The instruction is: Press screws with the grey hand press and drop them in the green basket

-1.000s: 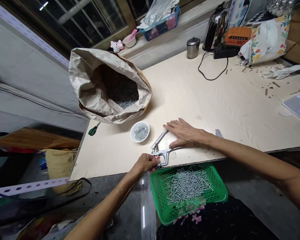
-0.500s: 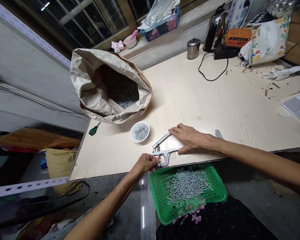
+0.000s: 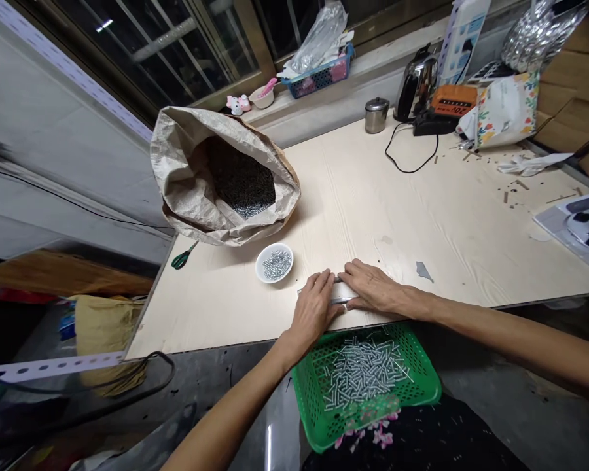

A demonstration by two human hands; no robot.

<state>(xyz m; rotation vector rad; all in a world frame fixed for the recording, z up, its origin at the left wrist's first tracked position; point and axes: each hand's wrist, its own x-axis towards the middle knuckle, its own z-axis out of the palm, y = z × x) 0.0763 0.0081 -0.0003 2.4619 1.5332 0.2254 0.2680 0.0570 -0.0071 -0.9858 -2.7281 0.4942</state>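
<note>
Both hands are closed around silver spring-loaded pliers (image 3: 342, 293) lying near the table's front edge. My left hand (image 3: 315, 306) covers the head end, hiding the jaws and spring. My right hand (image 3: 373, 288) grips the handles, which are now pressed close together. Whether any small piece sits in the jaws cannot be seen. A white bowl (image 3: 258, 269) of small silver metal pieces (image 3: 277, 264) stands just left of my left hand. Below the table edge, a green basket (image 3: 302, 412) rests at my lap, holding many thin silver rods that look like screws (image 3: 368, 373).
A large open sack (image 3: 177, 190) of dark metal pieces stands at the back left, with green-handled scissors (image 3: 180, 260) beside it. A grey scrap (image 3: 424, 271) lies right of my hands. Farther back are a metal canister (image 3: 375, 116), a kettle (image 3: 415, 85) and a black cord (image 3: 407, 171).
My left hand has moved from pinching near the red part at the tool's jaws to wrapping over its head. The spread handles have been squeezed together. The view has shifted slightly.
</note>
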